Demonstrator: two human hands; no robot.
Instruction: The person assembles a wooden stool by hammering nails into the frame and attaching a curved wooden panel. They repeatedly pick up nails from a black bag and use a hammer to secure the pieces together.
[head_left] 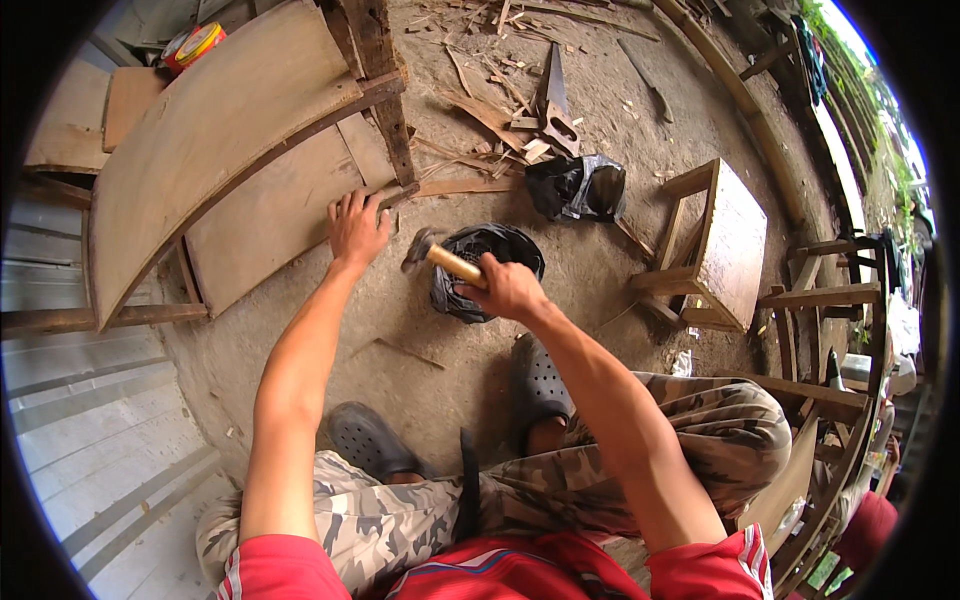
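My right hand (508,290) is closed round the wooden handle of a claw hammer (455,262). The hammer's head is smeared by motion and points left, above a black plastic bag (535,250) that lies open on the ground. My left hand (358,228) rests with fingers apart at the edge of a flat wooden panel (290,220), near the corner of its frame. That panel belongs to a wooden piece of furniture with a second, curved-looking panel (215,130) beside it. Whether a nail sits under my left fingertips is too small to tell.
Beyond the bag lie a second black plastic bag (575,187), a handsaw (556,100) and scattered wood scraps (487,115). A long blade (648,83) lies further right. At the right stands a small wooden stool (735,245) on its side. Corrugated metal sheeting (110,430) borders the left.
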